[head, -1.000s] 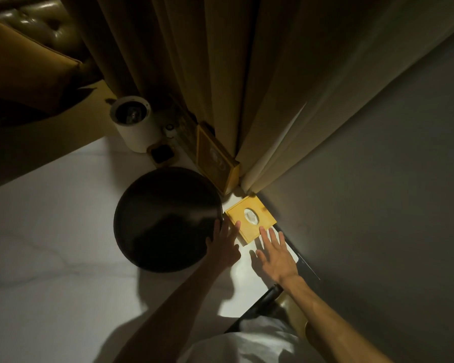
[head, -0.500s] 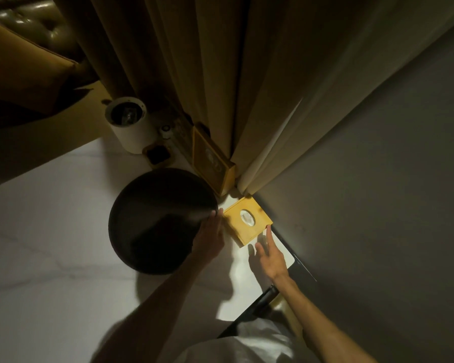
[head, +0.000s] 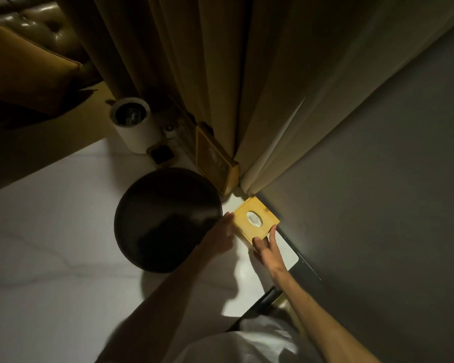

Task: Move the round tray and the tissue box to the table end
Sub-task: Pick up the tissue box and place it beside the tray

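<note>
Head view looks down on two bare forearms reaching far across a white table [head: 50, 231]; the left hand [head: 219, 238] lies in shadow with its fingertips against the left side of the tissue box [head: 254, 220], its wrist over the near right rim of the round tray [head: 168, 218]; the right hand [head: 269, 251] has its thumb and fingers spread on the box's near right corner, so the box sits pressed between both hands, neither closed around it; the box stands at the table's far right corner, close to the wall [head: 378, 179] and just below the curtain [head: 194, 74]; the dark tray lies just left of it; open tabletop stretches left and near; a white cup [head: 133, 124] stands far behind the tray.
</note>
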A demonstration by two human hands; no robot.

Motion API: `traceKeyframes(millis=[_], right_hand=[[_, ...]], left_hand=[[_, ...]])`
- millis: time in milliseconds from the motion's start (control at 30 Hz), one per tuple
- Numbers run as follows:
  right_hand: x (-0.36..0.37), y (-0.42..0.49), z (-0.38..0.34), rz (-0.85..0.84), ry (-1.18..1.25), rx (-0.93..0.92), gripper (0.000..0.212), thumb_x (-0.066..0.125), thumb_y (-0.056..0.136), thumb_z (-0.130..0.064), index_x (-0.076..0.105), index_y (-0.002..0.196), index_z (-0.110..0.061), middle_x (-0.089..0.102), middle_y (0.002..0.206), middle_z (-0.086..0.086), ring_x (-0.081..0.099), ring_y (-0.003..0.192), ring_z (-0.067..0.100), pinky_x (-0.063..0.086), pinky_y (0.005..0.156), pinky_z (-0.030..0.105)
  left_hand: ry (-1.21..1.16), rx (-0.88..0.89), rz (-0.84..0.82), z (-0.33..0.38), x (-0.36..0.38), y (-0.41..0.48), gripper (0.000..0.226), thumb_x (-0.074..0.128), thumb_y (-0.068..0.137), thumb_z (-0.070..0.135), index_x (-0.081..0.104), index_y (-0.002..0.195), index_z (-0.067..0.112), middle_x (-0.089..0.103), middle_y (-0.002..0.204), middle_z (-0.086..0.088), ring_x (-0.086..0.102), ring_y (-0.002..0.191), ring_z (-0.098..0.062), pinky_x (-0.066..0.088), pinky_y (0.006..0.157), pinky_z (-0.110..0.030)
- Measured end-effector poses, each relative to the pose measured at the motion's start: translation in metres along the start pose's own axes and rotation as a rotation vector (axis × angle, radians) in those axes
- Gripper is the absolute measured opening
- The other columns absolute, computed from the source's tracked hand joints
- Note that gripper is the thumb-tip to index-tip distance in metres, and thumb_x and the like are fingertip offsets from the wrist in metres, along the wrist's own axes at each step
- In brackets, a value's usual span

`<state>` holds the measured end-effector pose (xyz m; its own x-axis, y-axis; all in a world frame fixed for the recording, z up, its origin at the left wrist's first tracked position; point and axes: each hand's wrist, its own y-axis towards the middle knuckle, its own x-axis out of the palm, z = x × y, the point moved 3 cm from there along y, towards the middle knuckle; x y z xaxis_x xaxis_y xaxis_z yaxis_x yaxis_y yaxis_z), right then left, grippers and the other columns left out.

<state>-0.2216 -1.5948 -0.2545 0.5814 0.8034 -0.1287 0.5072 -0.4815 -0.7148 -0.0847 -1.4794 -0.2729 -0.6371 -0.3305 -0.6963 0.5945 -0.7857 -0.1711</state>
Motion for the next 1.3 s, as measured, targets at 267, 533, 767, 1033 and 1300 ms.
traceKeyframes(millis=[267,533,767,1033,1300], right_hand=[[-0.002,-0.007,0.003,0.011,-0.076,0.003,0.079,0.051,0.096,-0.039,-0.008,0.146,-0.051,0.046,0.139,-0.005,0.06,0.113,0.022,0.051,0.096,0.031],[-0.004,-0.01,0.0,0.031,-0.2,0.015,0.076,0.049,0.094,-0.049,-0.012,0.136,-0.065,0.05,0.139,-0.003,0.057,0.12,0.029,0.045,0.105,0.038],[-0.008,-0.026,0.002,0.124,-0.968,-0.298,0.069,0.027,0.095,-0.059,-0.009,0.15,-0.04,-0.015,0.162,-0.008,0.009,0.15,0.026,0.041,0.107,0.052],[-0.02,-0.008,0.025,0.091,-1.33,-0.304,0.077,-0.015,0.081,-0.067,-0.016,0.15,-0.034,-0.017,0.161,-0.004,-0.018,0.148,0.028,0.016,0.121,0.048],[-0.019,-0.016,0.013,0.11,-1.155,-0.336,0.058,0.025,0.099,-0.048,0.009,0.153,-0.034,0.003,0.164,-0.004,0.028,0.144,0.028,0.044,0.106,0.046]], left_hand=[[-0.015,-0.037,-0.103,0.006,-0.003,-0.004,0.058,0.059,0.087,0.007,0.035,0.138,-0.007,0.038,0.146,-0.024,0.035,0.136,-0.039,0.034,0.112,-0.051],[0.121,-0.133,-0.138,0.016,-0.011,-0.002,0.056,0.048,0.091,0.021,0.029,0.144,0.018,0.034,0.152,-0.011,0.037,0.136,-0.033,0.036,0.11,-0.05],[0.501,-0.05,-0.164,0.014,0.008,-0.027,0.073,0.056,0.079,0.046,0.029,0.144,0.027,0.036,0.151,-0.013,0.039,0.133,-0.041,0.046,0.091,-0.063],[0.558,-0.085,-0.165,0.016,0.01,-0.031,0.07,0.047,0.088,0.044,0.01,0.147,0.035,0.016,0.159,-0.005,0.023,0.141,-0.039,0.032,0.098,-0.073],[0.634,-0.105,-0.209,0.022,0.006,-0.031,0.08,0.058,0.084,0.037,0.011,0.148,0.03,0.02,0.158,-0.01,0.042,0.129,-0.036,0.036,0.097,-0.063]])
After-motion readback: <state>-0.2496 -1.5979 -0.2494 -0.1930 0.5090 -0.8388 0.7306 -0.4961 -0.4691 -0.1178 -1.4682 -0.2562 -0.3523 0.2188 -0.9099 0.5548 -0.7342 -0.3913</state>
